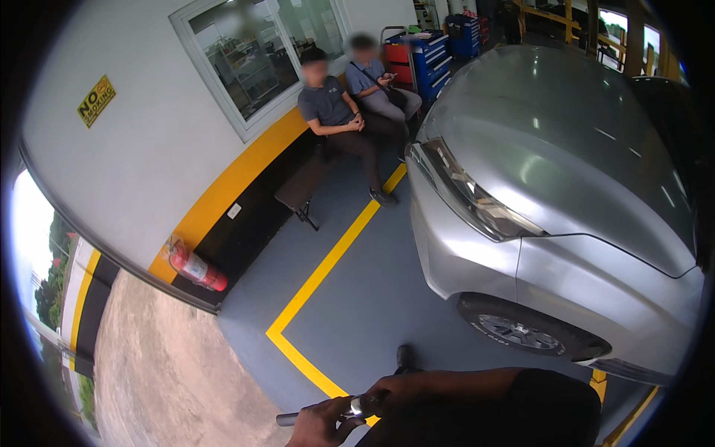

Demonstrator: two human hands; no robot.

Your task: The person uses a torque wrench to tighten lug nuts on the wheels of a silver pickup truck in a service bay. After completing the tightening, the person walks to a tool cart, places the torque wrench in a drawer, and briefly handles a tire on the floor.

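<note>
At the lower edge, my left hand (319, 426) is closed around a metal tool (286, 420). Its grey bar-like end sticks out to the left of the fingers, and a shiny chrome part shows between my two hands. My right hand (383, 396) is closed at that chrome part, its bare forearm coming in from the right below a black sleeve. The tool's exact kind cannot be made out; my fingers hide much of it. Ahead and to the right stands a silver car (551, 171), its front wheel (521, 332) near my right forearm.
Two people sit on a bench (302, 185) along the wall. A red fire extinguisher (195, 267) stands by the doorway at left. Blue tool cabinets (430, 65) are at the back. A yellow line (328, 262) crosses the grey floor. My dark shoe (404, 357) shows beyond my forearm.
</note>
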